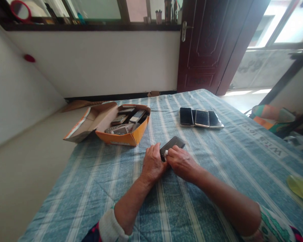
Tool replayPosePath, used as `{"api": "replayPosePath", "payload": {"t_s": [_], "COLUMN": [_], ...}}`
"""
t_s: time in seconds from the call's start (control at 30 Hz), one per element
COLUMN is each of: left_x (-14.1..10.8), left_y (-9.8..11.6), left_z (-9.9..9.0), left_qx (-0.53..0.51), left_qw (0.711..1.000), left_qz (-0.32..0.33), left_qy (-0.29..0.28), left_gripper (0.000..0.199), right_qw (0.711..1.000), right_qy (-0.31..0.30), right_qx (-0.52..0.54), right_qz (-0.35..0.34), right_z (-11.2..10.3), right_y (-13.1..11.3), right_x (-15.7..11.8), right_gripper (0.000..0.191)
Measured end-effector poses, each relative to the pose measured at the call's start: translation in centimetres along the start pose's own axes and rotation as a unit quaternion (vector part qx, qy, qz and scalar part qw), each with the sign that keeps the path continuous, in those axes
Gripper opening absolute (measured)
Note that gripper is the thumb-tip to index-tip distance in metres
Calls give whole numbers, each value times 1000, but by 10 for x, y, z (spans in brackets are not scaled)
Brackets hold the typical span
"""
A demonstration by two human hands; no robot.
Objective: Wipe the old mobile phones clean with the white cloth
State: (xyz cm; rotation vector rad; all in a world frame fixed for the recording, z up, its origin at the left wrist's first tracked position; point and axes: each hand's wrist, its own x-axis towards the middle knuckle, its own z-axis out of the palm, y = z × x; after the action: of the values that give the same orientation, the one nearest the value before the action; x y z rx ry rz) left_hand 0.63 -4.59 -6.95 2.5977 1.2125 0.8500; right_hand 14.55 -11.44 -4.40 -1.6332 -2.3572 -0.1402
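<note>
A dark smartphone [176,142] lies at a slant between my hands, just over the striped bedspread [111,195]. My left hand [153,162] is closed around its near left end. Over the near part of the phone, my right hand [181,162] is closed in a pinch on a small white wad [165,153], which looks like tissue or cloth and touches the phone. To the left stands an open orange cardboard box [140,131] with several old mobile phones [121,119] inside. Its lid is folded out leftward.
Right of centre, a black phone [186,116] and a gold-rimmed phone [202,118] rest on a flat dark tablet-like device [216,119]. A yellow cloth-like item [301,187] lies at the right edge. Behind the bed are a white wall and a dark red door [204,43].
</note>
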Motion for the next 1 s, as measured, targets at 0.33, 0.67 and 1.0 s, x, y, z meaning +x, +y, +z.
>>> {"api": "replayPosePath", "payload": {"t_s": [0.33,0.67,1.0], "left_x": [2,2,2], "left_y": [1,1,2], "left_z": [-1,-3,-2], "left_qx": [-4,-3,0], "left_qw": [1000,1000,1000], "left_qz": [5,2,-5], "left_qy": [-3,-2,-7], "left_gripper": [52,50,53], "right_qw": [1000,1000,1000], "right_qy": [-5,-12,-5], "right_qx": [-14,-21,-6], "right_qz": [28,-11,11], "right_z": [-3,1,-7], "right_y": [2,3,4], "right_x": [11,5,12], "right_gripper": [17,21,19]}}
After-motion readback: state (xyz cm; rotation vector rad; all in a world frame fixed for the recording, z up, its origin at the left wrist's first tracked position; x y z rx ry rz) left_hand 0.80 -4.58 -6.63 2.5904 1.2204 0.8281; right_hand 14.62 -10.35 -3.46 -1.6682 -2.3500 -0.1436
